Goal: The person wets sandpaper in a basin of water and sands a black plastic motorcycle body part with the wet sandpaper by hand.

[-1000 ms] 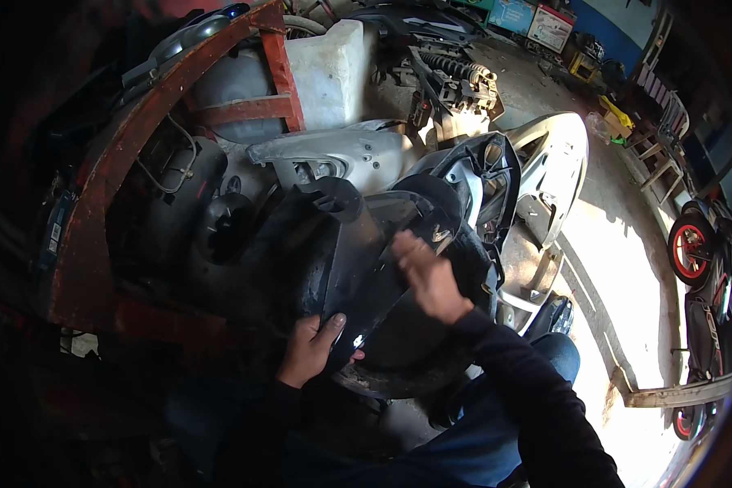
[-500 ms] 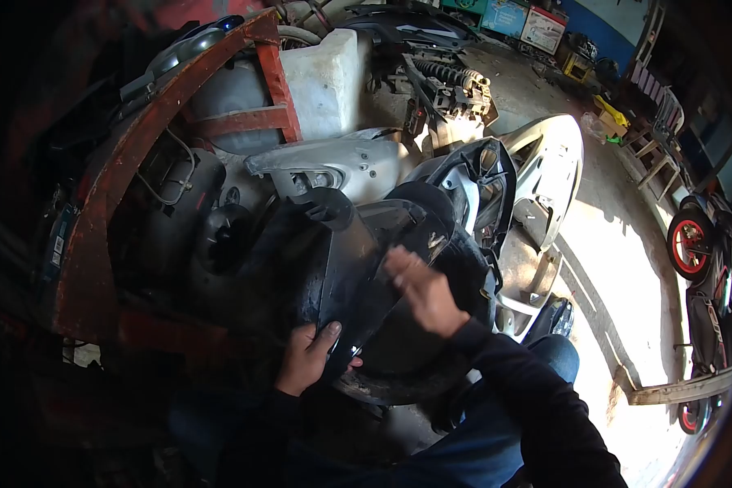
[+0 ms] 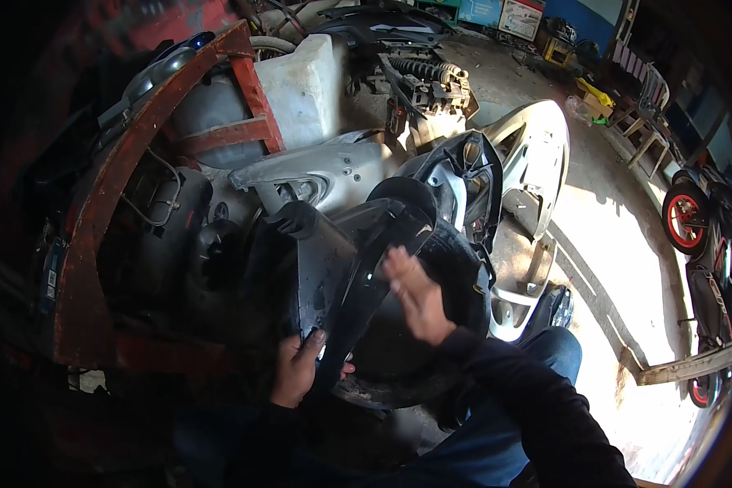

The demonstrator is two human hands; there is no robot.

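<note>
My left hand (image 3: 296, 371) grips the lower end of a dark plastic motorcycle body panel (image 3: 325, 264), thumb on top and fingertips showing at the far edge. The panel looks wet or glossy in places and tilts up away from me. My right hand (image 3: 419, 299) lies over the panel's right side with its fingers stretched out, seemingly against the surface; exact contact cannot be made out. Beneath the panel is a round black tub (image 3: 464, 272), partly hidden by the panel and my right forearm.
Silver (image 3: 321, 172) and white fairings (image 3: 545, 154) lie beyond the tub. A red metal frame (image 3: 98, 220) and a grey tank (image 3: 171, 203) stand at left. Engine parts with a coil spring (image 3: 419, 69) sit farther back. A motorcycle with a red-rimmed wheel (image 3: 685, 218) is at right.
My right hand stays over the panel, its fingers now more clearly stretched. My left hand keeps its grip. The view has shifted slightly, and the panel appears tilted a little differently.
</note>
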